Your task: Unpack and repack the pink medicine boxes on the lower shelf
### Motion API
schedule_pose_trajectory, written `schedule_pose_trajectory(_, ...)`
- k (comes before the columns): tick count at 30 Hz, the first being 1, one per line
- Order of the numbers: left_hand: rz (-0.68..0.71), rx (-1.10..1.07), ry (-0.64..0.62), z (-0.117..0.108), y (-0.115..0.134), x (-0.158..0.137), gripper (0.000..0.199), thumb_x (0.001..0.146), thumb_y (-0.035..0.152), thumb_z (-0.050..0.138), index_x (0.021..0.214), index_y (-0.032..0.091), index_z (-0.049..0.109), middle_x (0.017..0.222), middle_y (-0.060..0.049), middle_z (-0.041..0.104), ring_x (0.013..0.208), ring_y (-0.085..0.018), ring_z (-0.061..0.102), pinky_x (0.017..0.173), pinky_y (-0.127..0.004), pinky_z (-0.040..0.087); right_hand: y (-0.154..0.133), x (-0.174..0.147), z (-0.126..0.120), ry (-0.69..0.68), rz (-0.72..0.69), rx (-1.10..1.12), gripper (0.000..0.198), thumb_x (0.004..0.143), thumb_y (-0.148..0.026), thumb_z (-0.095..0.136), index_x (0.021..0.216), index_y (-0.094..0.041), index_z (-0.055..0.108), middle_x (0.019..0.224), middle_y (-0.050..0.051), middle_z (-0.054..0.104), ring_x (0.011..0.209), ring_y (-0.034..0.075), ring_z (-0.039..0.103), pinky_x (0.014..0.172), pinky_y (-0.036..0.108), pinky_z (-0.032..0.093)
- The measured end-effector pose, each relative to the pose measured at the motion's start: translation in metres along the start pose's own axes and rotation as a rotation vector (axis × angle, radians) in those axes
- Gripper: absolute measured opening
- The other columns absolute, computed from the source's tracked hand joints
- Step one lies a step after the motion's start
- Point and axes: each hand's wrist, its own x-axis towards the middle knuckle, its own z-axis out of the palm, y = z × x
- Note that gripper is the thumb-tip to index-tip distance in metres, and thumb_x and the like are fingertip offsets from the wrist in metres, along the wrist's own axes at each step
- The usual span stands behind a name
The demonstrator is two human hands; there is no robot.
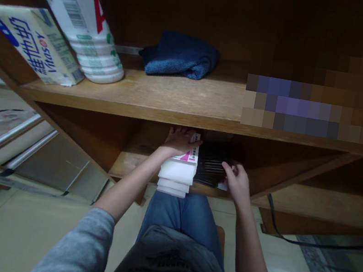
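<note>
In the lower compartment of a wooden shelf unit, a stack of white books or boxes (178, 171) sits with its lower pieces jutting forward in steps. The top one has a pink patch and dark print. My left hand (181, 141) lies on top of this stack with its fingers stretched out. Just right of it is a group of dark, glossy objects (211, 171) with thin bright lines; their kind is too dark to make out. My right hand (235, 175) is at their right end, thumb and fingers bent together at the edge. What it pinches is hidden.
On the shelf board (173, 100) above stand a Vitasoy carton (40, 45) and a large white bottle (82, 22), beside a folded blue towel (182, 57). A blurred-out patch covers the right. A black cable (289, 239) hangs at lower right.
</note>
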Motion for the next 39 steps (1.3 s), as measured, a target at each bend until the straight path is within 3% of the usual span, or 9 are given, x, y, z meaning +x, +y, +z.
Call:
schedule_pose_trajectory(5,-0.012,0.002,0.02,0.002,0.0,0.001,0.059,0.084,0.064,0.026,0.124,0.026,0.047,0.128,-0.008,0.053,0.121,-0.029,0.041,0.1,-0.047,0.026,0.005,0.0,-0.009,0.089,-0.167,-0.283,0.045,0.073,-0.06,0.053,0.078,-0.017,0.063,0.073,0.003,0.054,0.065,0.018,0.053,0.062,0.031,0.041)
schedule_pose_trajectory(10,-0.007,0.011,0.017,0.001,0.001,0.001,0.059,0.084,0.064,0.025,0.124,0.026,0.047,0.127,-0.008,0.053,0.12,-0.028,0.042,0.1,-0.047,0.026,-0.002,-0.007,-0.004,0.187,-0.242,-0.327,0.043,0.077,-0.054,0.053,0.088,-0.014,0.066,0.082,0.007,0.055,0.071,0.021,0.054,0.07,0.037,0.044)
schedule_pose_trajectory(14,-0.012,0.013,0.014,0.0,0.002,0.0,0.06,0.085,0.064,0.022,0.123,0.026,0.048,0.127,-0.008,0.053,0.121,-0.029,0.042,0.1,-0.049,0.026,-0.026,-0.035,0.008,0.348,-0.471,-0.232,0.024,0.083,-0.035,0.052,0.097,-0.018,0.063,0.09,0.008,0.059,0.085,0.022,0.055,0.079,0.039,0.044)
schedule_pose_trajectory(16,-0.015,0.015,0.026,0.002,0.002,0.001,0.061,0.085,0.064,0.022,0.123,0.025,0.048,0.127,-0.009,0.053,0.121,-0.029,0.042,0.1,-0.048,0.026,-0.041,-0.055,0.018,0.213,-0.621,-0.162,0.015,0.084,-0.026,0.051,0.093,-0.02,0.062,0.086,0.006,0.063,0.085,0.02,0.057,0.078,0.037,0.046)
schedule_pose_trajectory(18,-0.008,0.024,0.043,0.004,0.001,0.001,0.061,0.085,0.064,0.024,0.123,0.024,0.049,0.126,-0.009,0.054,0.12,-0.029,0.042,0.1,-0.047,0.027,-0.054,-0.073,0.03,-0.04,-0.714,-0.173,0.016,0.085,-0.022,0.049,0.095,-0.021,0.062,0.086,0.005,0.065,0.085,0.019,0.058,0.078,0.036,0.047)
schedule_pose_trajectory(20,-0.007,0.031,0.057,0.005,0.001,0.002,0.061,0.084,0.065,0.025,0.123,0.024,0.048,0.125,-0.009,0.055,0.119,-0.03,0.043,0.099,-0.048,0.027,-0.063,-0.083,0.044,-0.3,-0.746,-0.242,0.024,0.088,-0.022,0.045,0.106,-0.02,0.06,0.105,0.007,0.065,0.099,0.02,0.057,0.085,0.036,0.047)
schedule_pose_trajectory(23,-0.013,0.027,0.06,0.007,0.0,0.003,0.061,0.083,0.066,0.024,0.121,0.026,0.05,0.124,-0.01,0.055,0.118,-0.03,0.043,0.098,-0.049,0.028,-0.069,-0.084,0.061,-0.487,-0.759,-0.406,0.036,0.091,-0.025,0.039,0.123,-0.014,0.052,0.134,0.013,0.048,0.124,0.023,0.043,0.1,0.039,0.039)
schedule_pose_trajectory(28,-0.033,0.026,0.045,0.006,0.002,0.003,0.062,0.083,0.067,0.023,0.123,0.027,0.048,0.124,-0.01,0.055,0.117,-0.031,0.044,0.098,-0.05,0.027,-0.079,-0.074,0.075,-0.488,-0.751,-0.636,0.047,0.091,-0.029,0.038,0.13,-0.002,0.044,0.133,0.022,0.047,0.125,0.03,0.04,0.103,0.043,0.033)
schedule_pose_trajectory(39,-0.041,0.057,0.048,0.005,0.005,0.003,0.064,0.083,0.067,0.022,0.123,0.024,0.048,0.127,-0.011,0.053,0.119,-0.031,0.042,0.097,-0.05,0.029,-0.084,-0.051,0.101,-0.453,-0.51,-0.88,0.033,0.089,-0.03,0.039,0.101,-0.01,0.063,0.092,0.017,0.066,0.089,0.029,0.06,0.079,0.04,0.042)
